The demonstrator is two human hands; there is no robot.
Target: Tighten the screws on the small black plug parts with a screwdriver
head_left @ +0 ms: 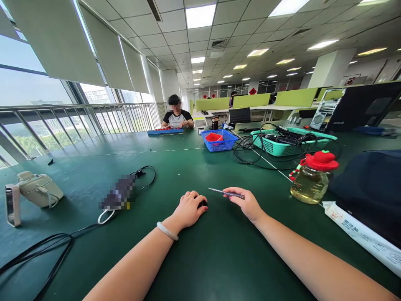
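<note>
My left hand (190,208) rests on the green table with its fingers curled over a small black object (203,204), mostly hidden under the fingers. A pale bangle (167,231) circles that wrist. To the right, my right hand (244,202) grips a pair of slim, pointed metal tweezers (233,195) between thumb and fingers. Their sharp tip points left, just above and beyond the left hand, apart from the black object.
A blurred dark device (119,193) with cables and a beige pouch (42,190) lie left. Ahead stand a blue basket (219,144) and a teal basket (278,149) of cables. A red-lidded bottle (310,184) stands right. Another person (176,115) sits across the table (200,267).
</note>
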